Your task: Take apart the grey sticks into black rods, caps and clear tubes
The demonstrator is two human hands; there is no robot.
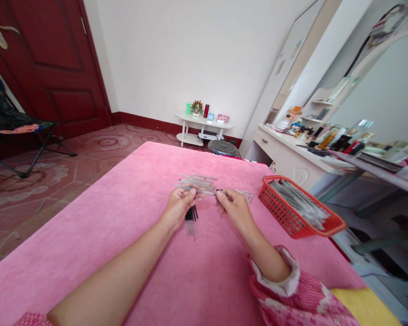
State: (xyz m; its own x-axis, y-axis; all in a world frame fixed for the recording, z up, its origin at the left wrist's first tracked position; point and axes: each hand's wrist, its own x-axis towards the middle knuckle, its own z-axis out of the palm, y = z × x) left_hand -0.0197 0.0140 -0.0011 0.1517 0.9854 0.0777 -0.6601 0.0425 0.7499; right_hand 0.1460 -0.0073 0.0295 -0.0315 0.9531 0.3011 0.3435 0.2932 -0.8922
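Note:
My left hand (pixel 182 206) pinches a thin grey stick (pixel 209 193) between thumb and fingers. My right hand (pixel 231 204) closes on the stick's right end, where a small dark tip shows at the fingertips. Beyond the hands lies a loose group of similar grey sticks (pixel 197 179) on the pink cloth (pixel 204 280). Under and beside my left hand are several thin black pieces (pixel 191 213) and clear, tube-like pieces (pixel 190 230). More clear pieces (pixel 246 195) lie just past my right hand. The exact kind of stick is too small to tell.
An orange plastic basket (pixel 282 216) full of grey sticks (pixel 301 201) stands at the table's right edge. To the right is a white dressing table (pixel 289 145) with bottles. A folding chair (pixel 17 120) stands at left, and a low white shelf (pixel 204 120) by the far wall.

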